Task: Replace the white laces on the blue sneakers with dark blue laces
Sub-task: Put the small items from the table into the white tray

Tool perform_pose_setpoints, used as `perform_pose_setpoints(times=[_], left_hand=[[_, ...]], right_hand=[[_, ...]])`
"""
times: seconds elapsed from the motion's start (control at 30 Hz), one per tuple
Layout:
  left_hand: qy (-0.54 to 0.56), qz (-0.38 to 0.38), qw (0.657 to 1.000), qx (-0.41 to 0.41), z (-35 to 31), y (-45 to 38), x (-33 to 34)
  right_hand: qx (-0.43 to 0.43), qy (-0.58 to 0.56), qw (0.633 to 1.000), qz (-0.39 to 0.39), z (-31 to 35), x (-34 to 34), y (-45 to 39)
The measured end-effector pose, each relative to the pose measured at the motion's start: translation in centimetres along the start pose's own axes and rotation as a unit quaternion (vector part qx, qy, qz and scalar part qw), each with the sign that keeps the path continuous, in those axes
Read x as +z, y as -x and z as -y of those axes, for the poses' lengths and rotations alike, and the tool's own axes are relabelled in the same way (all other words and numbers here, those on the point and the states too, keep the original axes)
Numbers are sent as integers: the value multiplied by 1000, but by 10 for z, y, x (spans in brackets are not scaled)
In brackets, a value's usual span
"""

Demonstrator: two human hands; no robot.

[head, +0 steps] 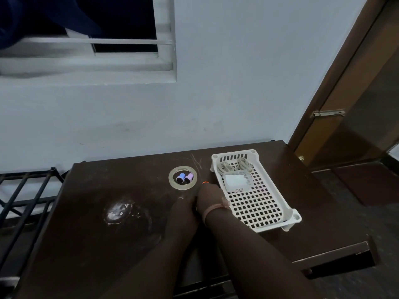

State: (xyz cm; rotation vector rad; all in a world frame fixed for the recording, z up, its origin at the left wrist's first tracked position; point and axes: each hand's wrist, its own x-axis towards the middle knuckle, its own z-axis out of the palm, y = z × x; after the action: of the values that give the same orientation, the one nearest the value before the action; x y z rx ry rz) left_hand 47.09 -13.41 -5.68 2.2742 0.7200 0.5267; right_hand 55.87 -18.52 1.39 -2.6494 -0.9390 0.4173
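No blue sneakers are in view. My left hand (183, 210) and my right hand (209, 196) rest side by side, touching, on the dark brown table (90, 223), just in front of a tape roll. Their fingers are curled down against the tabletop. A small orange spot (205, 182) shows at the tip of my right hand; what it is stays unclear. Anything held between the hands is hidden in the dim light. A bundle of pale laces (234, 166) lies at the far end of a white perforated basket (265, 214), right of my right hand.
A tape roll (172, 180) lies flat near the wall with a blue and a purple thread spool (184, 177) inside it. A white box (236, 182) sits in the basket. A black metal rack (23, 197) stands left of the table, a brown door (354, 117) to the right.
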Motion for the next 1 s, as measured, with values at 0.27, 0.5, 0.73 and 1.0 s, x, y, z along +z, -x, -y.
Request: perform_pose_setpoints(times=[0.27,0.5,0.73,1.0], left_hand=[[33,-36,996,-71,-7,-4,-11],[37,-61,992,-106,-25,-12,-4],[30,-72,995,-65,-65,-19,16],[-1,-61,997,-52,-78,-30,15]], right_hand=[[-39,-32,999,-20,1,-2,2],[37,-172,944,-281,-60,-54,2],[151,-71,965,-202,-143,-55,0],[139,-56,973,-174,-143,-47,-12]])
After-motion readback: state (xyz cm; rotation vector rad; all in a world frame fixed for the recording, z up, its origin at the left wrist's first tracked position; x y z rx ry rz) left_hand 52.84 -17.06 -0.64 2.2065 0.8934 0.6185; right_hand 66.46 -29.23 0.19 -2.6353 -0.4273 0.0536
